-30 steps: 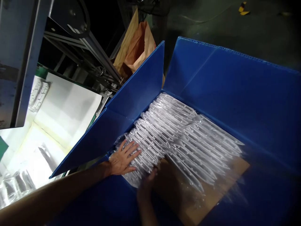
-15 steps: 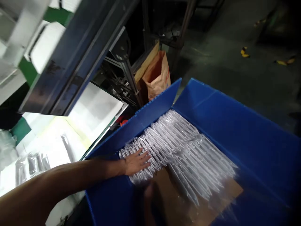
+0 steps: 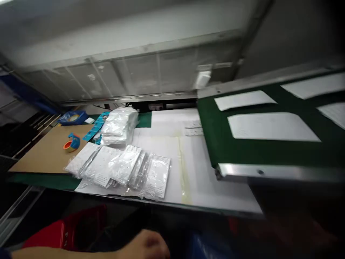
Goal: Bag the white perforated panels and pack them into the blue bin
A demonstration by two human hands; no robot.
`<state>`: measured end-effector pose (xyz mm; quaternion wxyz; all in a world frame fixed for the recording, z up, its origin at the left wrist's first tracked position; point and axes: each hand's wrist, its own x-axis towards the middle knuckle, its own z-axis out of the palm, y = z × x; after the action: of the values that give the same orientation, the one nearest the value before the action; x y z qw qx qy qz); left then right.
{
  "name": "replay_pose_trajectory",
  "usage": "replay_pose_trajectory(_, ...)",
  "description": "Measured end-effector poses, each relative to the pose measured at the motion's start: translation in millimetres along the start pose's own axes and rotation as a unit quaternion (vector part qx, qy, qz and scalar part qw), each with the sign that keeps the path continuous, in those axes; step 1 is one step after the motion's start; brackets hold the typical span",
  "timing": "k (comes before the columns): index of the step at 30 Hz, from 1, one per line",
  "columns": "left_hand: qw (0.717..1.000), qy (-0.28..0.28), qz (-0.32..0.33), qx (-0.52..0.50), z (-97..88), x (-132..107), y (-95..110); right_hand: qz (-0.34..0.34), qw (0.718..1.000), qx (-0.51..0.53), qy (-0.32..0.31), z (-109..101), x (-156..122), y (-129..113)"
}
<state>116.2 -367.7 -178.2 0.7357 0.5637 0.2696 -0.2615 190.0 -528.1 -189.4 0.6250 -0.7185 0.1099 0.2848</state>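
Observation:
My left hand (image 3: 148,246) is at the bottom edge, below the front edge of the worktable. Motion smears its fingers, and I see nothing in them for certain. Closest to it on the table are several clear plastic packets with printed white sheets (image 3: 157,176), lying overlapped in a row. Behind them stands a stack of clear-wrapped white packs (image 3: 118,126). A dim skin-toned smear in the dark at lower right may be my right hand (image 3: 293,232); its fingers cannot be made out.
On the right, a green conveyor belt (image 3: 215,144) with a metal edge carries several white pieces (image 3: 272,126). An orange and blue tape dispenser (image 3: 71,142) sits on brown cardboard (image 3: 40,154) at left. A red stool or bin (image 3: 48,233) stands below the table.
My view has swung from the blue box of wrapped packets to the worktable. My left hand, earlier spread flat on the packets in the box, is now away from them, below the table edge.

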Motion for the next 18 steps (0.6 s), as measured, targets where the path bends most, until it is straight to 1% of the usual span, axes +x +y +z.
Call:
replay_pose_trajectory(1,0.998,0.033,-0.016,-0.044,-27.2,-3,3,-0.018,0.999,-0.038,-0.020,14,14,-20)
replay_pose_trajectory(2,0.992,0.076,-0.032,-0.091,-51.8,-4,3,-0.052,0.992,-0.107,-0.045,31,35,-40)
replay_pose_trajectory(3,0.981,0.122,-0.048,-0.140,-72.6,-2,2,-0.090,0.975,-0.189,-0.073,51,60,-60)
replay_pose_trajectory(4,0.966,0.165,-0.066,-0.188,-88.7,2,-1,-0.137,0.940,-0.291,-0.114,72,90,-77)
replay_pose_trajectory(5,0.949,0.198,-0.081,-0.232,-99.4,10,-5,-0.185,0.876,-0.423,-0.140,94,122,-91)
replay_pose_trajectory(6,0.931,0.219,-0.096,-0.275,-105.1,20,-8,-0.189,0.847,-0.472,-0.156,115,155,-101)
replay_pose_trajectory(8,0.897,0.228,-0.119,-0.359,-104.8,44,-10,-0.163,0.808,-0.536,-0.181,148,212,-108)
replay_pose_trajectory(9,0.885,0.223,-0.122,-0.391,-101.4,56,-8,-0.143,0.797,-0.554,-0.192,158,232,-106)
replay_pose_trajectory(10,0.875,0.220,-0.122,-0.415,-97.7,68,-6,-0.125,0.785,-0.572,-0.200,164,246,-103)
replay_pose_trajectory(12,0.857,0.223,-0.119,-0.450,-93.0,87,2,-0.094,0.767,-0.598,-0.212,168,258,-96)
replay_pose_trajectory(14,0.836,0.234,-0.132,-0.478,-93.7,97,10,-0.059,0.758,-0.610,-0.224,166,254,-95)
replay_pose_trajectory(16,0.817,0.229,-0.157,-0.505,-97.7,96,18,-0.015,0.755,-0.608,-0.245,162,243,-106)
replay_pose_trajectory(18,0.798,0.195,-0.183,-0.540,-101.3,87,25,0.026,0.754,-0.600,-0.267,157,228,-128)
